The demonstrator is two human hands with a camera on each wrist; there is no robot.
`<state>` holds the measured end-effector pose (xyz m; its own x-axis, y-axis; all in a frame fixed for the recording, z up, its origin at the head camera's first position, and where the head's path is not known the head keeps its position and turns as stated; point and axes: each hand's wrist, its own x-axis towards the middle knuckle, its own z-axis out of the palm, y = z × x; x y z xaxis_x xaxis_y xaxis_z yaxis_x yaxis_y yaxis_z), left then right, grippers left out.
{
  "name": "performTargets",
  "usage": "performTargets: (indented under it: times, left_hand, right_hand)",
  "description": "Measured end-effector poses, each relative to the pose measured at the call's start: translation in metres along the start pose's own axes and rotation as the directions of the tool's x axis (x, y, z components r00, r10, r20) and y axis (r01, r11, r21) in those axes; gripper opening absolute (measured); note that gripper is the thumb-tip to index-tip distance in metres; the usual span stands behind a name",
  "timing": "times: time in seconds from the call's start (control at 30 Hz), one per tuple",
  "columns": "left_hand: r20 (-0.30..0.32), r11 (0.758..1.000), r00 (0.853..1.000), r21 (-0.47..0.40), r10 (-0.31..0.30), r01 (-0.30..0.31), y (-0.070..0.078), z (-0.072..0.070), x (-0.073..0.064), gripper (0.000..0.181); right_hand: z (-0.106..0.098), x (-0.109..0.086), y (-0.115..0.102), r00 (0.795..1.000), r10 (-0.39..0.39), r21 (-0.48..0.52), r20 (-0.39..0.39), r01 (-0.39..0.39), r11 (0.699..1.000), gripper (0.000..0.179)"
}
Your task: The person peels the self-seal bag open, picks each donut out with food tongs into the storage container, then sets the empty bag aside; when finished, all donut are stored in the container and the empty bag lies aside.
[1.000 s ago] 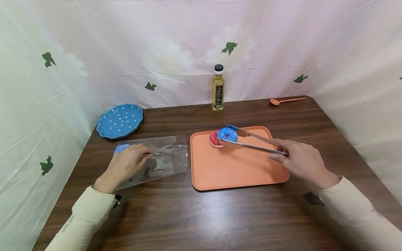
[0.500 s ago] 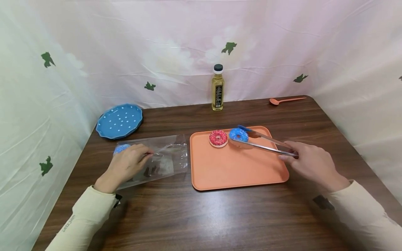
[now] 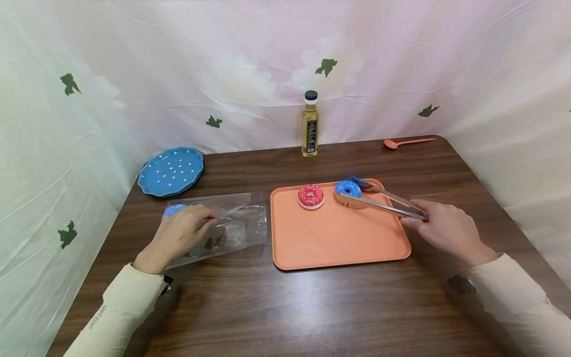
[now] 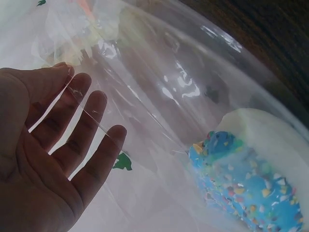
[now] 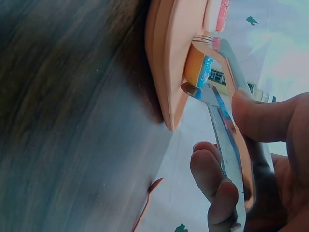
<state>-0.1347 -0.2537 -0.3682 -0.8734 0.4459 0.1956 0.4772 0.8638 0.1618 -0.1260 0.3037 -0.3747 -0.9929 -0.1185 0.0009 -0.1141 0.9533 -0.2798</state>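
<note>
My left hand [image 3: 180,235] pinches the edge of a clear plastic bag [image 3: 252,220] between thumb and forefinger, its other fingers spread in the left wrist view. Inside the bag is a blue-iced donut [image 4: 251,188] with coloured sprinkles, partly behind the hand in the head view. My right hand [image 3: 448,230] grips metal tongs [image 3: 385,207] over an orange tray [image 3: 325,248]. Between the tong tips sits another blue donut [image 3: 343,186] at the tray's far right part; its tan side shows in the right wrist view. A red sprinkled donut [image 3: 304,192] lies to its left.
A bottle of yellow oil [image 3: 310,131] stands behind the tray. At the back left is a blue dotted plate [image 3: 167,173]. An orange spoon [image 3: 406,143] lies near the back right corner of the wooden table [image 3: 250,307], with cloth hanging around.
My right hand and the tongs have moved right, and the blue donut has shifted from overlapping the red one to apart from it. The left hand has stayed in place at the bag.
</note>
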Motion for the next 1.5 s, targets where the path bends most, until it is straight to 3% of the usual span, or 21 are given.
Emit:
performTargets:
  times: [0.43, 0.73, 1.07, 1.5]
  left_hand:
    - [-0.009, 1.000, 1.000, 0.001, 0.006, -0.006, 0.000, 0.003, -0.002, 0.011]
    - [-0.006, 1.000, 1.000, 0.008, 0.009, -0.009, 0.001, 0.001, 0.000, 0.011]
    - [-0.036, 1.000, 0.999, 0.023, 0.022, -0.022, 0.000, 0.000, -0.001, 0.009]
    - [-0.020, 1.000, 1.000, 0.020, 0.004, -0.003, 0.001, 0.001, -0.002, 0.012]
  right_hand:
    - [0.003, 0.004, 0.003, 1.000, 0.005, 0.006, 0.017, -0.006, 1.000, 0.072]
    - [-0.004, 0.007, -0.004, 0.999, -0.026, 0.017, -0.028, 0.027, 1.000, 0.057]
    - [-0.004, 0.028, -0.046, 0.992, -0.119, 0.037, -0.050, 0.120, 0.992, 0.055]
    - [0.013, 0.049, -0.097, 0.952, -0.305, 0.073, -0.035, 0.307, 0.949, 0.048]
